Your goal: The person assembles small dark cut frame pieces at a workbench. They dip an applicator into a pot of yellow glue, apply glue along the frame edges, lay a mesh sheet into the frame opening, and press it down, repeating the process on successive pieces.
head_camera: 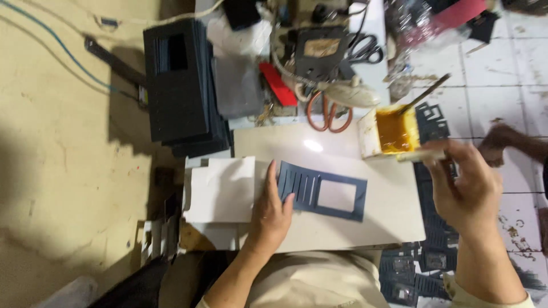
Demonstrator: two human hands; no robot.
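Observation:
A flat dark blue cut-out piece [325,191] with slots and a rectangular window lies on a pale board [394,222]. My left hand [273,211] rests flat on the board, its fingers pressing the piece's left end. To the right, raised over the board's edge, my right hand [465,185] pinches a pale brush handle [419,155]. The handle points left toward a square tub of yellow glue [394,131], which has a stick standing in it.
A stack of dark sheets [180,85] sits at the upper left. White paper [220,191] lies left of my hand. Orange-handled scissors [328,114] and black scissors [365,48] lie behind the board. More cut pieces [416,274] lie on the tiled floor. Another person's hand [505,142] is at right.

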